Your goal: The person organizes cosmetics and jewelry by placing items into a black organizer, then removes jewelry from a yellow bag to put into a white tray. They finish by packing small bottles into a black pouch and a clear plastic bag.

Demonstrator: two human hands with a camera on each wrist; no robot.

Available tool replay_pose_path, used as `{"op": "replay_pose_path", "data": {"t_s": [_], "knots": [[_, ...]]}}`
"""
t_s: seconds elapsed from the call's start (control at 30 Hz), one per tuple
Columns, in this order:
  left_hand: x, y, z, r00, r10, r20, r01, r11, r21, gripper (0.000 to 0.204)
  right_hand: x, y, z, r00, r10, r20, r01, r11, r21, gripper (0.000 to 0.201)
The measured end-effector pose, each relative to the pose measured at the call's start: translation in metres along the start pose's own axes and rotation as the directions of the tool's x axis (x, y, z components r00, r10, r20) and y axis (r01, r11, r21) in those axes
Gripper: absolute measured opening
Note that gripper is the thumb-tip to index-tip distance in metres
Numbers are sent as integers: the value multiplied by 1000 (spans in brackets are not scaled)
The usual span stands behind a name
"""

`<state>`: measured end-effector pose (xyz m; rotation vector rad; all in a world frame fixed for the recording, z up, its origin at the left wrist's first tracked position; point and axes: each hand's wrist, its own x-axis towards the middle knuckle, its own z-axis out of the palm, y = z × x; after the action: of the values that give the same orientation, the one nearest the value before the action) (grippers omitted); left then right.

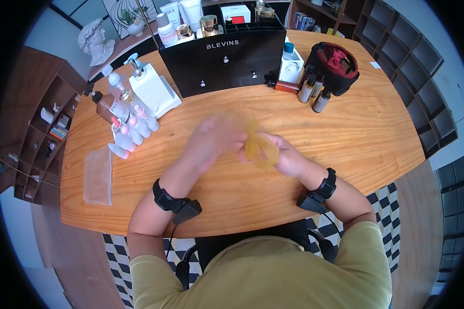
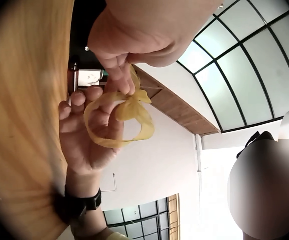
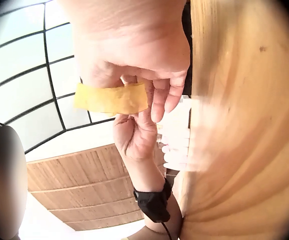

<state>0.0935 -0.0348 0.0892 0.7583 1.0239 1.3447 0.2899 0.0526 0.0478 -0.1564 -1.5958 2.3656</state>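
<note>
A sheer yellow ribbon (image 1: 252,147), with a bow-like knot and a round loop hanging from it, is between both hands above the middle of the table. My left hand (image 1: 211,139), blurred in the head view, pinches the ribbon with its fingertips beside the knot in the left wrist view. From the other side my right hand (image 1: 288,158) holds the ribbon between thumb and forefinger, the loop passing around the thumb. In the right wrist view a flat band of the ribbon (image 3: 112,98) crosses in front of the right thumb and hides part of it.
A black drawer box (image 1: 224,59) topped with cosmetics stands at the back of the wooden table (image 1: 355,139). Bottles (image 1: 131,113) and a white pump dispenser (image 1: 152,90) are at left, near a flat translucent pouch (image 1: 98,175). A black-and-red round bag (image 1: 332,67) sits at back right.
</note>
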Motion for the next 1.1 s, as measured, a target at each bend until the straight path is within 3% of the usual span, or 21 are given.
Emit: {"op": "replay_pose_path", "data": {"t_s": [0.1,0.13,0.2,0.23,0.3,0.4,0.5,0.57,0.63,0.67,0.7,0.77,0.87,1.0,1.1], "knots": [[-4,6,4,1000,21,13,-21,1000,11,20,4,-1,-10,995,-43,88,23,976,214,44],[-5,7,6,999,37,-22,-37,999,1,20,2,1,-7,995,-72,-65,84,974,213,46],[-6,8,8,997,50,-65,-50,999,-3,20,1,-4,12,923,-125,-364,202,962,182,50],[-7,9,7,996,48,-73,-48,999,2,20,2,-3,9,910,-238,-340,245,969,-23,48],[-7,8,7,996,46,-70,-46,999,-1,19,3,-4,4,872,-434,-226,317,853,-414,45],[-7,6,7,998,46,-52,-47,999,-16,19,4,-5,19,878,-414,-242,194,768,-611,32],[-5,3,5,993,75,-94,-76,997,-8,19,3,1,6,946,-136,-293,29,939,-342,21],[0,0,-1,977,136,-165,-136,991,11,21,3,-1,6,956,-167,-241,83,943,-324,25],[1,-1,7,910,316,-269,-298,948,107,19,3,-4,8,962,-177,-209,106,944,-312,28],[2,0,11,860,404,-312,-371,915,160,18,3,-4,8,964,-172,-204,103,945,-311,28],[1,0,7,831,526,-182,-434,817,380,17,3,-5,8,966,-167,-198,100,945,-310,28],[-4,1,0,749,647,145,-535,461,708,17,3,-5,8,963,-174,-205,105,944,-313,28],[-12,10,9,583,590,558,-650,-74,757,24,3,-2,5,959,-182,-217,111,946,-305,26],[-17,6,21,631,569,527,-582,-100,807,23,3,1,4,950,-140,-277,51,950,-307,24],[-13,4,13,654,568,499,-568,-68,820,17,3,3,1,954,-182,-239,98,941,-324,22]]}}
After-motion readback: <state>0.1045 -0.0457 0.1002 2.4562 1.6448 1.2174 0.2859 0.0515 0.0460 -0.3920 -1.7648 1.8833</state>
